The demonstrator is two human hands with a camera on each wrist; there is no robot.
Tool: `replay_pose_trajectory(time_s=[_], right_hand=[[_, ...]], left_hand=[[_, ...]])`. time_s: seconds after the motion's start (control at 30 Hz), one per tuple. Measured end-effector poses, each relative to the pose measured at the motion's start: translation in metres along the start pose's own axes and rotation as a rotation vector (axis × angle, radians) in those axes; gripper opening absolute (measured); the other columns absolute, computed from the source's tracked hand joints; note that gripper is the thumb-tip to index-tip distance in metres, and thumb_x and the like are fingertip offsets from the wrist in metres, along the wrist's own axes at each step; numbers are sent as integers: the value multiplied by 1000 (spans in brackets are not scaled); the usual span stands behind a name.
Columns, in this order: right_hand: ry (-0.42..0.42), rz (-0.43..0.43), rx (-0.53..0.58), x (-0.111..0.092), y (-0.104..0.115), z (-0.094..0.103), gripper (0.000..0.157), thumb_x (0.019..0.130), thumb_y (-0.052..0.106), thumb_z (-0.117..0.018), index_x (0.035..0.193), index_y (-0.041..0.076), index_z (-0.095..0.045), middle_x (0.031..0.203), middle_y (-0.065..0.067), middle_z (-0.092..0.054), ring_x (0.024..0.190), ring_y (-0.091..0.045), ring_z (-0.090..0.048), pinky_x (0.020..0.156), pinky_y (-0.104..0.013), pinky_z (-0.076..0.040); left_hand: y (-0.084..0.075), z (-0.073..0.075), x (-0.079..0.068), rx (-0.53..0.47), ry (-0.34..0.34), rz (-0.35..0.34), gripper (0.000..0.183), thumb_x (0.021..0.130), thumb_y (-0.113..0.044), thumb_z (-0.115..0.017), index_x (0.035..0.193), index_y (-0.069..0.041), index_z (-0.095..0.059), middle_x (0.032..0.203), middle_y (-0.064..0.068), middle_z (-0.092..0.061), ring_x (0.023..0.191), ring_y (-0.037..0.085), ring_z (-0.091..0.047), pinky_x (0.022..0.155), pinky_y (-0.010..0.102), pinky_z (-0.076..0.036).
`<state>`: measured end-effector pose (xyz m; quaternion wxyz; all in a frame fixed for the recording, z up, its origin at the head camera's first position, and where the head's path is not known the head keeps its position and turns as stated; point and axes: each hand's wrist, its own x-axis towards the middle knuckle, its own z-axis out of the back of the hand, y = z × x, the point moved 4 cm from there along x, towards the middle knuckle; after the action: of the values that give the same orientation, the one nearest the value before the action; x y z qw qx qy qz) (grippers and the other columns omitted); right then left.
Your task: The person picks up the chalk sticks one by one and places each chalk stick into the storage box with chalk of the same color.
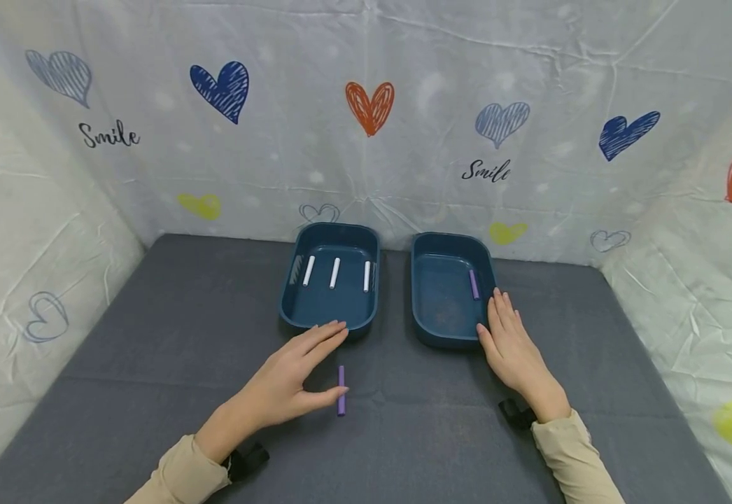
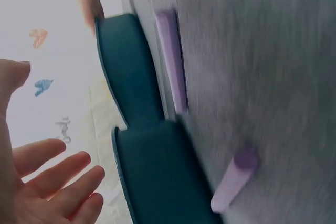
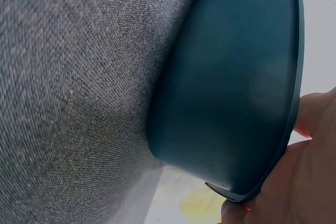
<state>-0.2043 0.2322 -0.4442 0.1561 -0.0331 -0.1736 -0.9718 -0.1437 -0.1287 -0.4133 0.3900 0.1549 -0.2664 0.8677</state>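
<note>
My left hand (image 1: 293, 381) hovers over the table in front of the left tray, holding nothing, fingers extended and thumb spread apart. In the head view its thumb overlaps a purple chalk stick (image 1: 341, 378) lying on the cloth. The left wrist view shows two purple sticks on the cloth, an upper chalk stick (image 2: 171, 61) and a lower chalk stick (image 2: 234, 182); the hand hides one from the head view. My right hand (image 1: 517, 350) rests with straight fingers on the right rim of the right tray (image 1: 444, 341). Inside that tray lies a purple chalk stick (image 1: 474, 285).
The left tray (image 1: 329, 308), dark blue like the other, contains three white chalk sticks (image 1: 335, 273). A narrow strip of grey cloth (image 1: 395, 301) separates the trays. Behind them hangs a white curtain (image 1: 429, 140) printed with hearts.
</note>
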Motion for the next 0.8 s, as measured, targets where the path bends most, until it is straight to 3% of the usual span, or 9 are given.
replay_pose_trajectory(time_s=[0.2,0.37,0.6,0.8], right_hand=[[9,0,11,1,0,-1,67,110,37,-29,154,-11,-14,164,-20,0,151,-34,3,120,-55,-10],[9,0,9,2,0,-1,67,110,37,-29,153,-11,-14,164,-21,0,151,-34,2,120,-56,-10],[7,-2,12,1,-2,0,67,109,38,-29,153,-11,-14,164,-21,-1,151,-35,2,120,-56,-10],[14,-7,20,1,-2,-1,68,109,38,-29,153,-11,-13,164,-21,0,151,-33,4,120,-56,-10]], left_hand=[[-10,-15,-7,-63,31,52,77,85,-43,-77,149,-12,-47,149,5,-46,133,22,-47,101,47,-48],[-11,-29,-11,-99,140,157,78,83,-36,-81,148,-9,-47,148,5,-47,131,17,-49,99,43,-50],[-8,-40,-17,-107,297,288,86,85,-32,-80,151,2,-36,155,19,-36,140,29,-40,103,49,-46],[-4,-43,-22,-112,354,346,86,86,-31,-80,151,4,-35,156,23,-32,141,34,-38,105,52,-43]])
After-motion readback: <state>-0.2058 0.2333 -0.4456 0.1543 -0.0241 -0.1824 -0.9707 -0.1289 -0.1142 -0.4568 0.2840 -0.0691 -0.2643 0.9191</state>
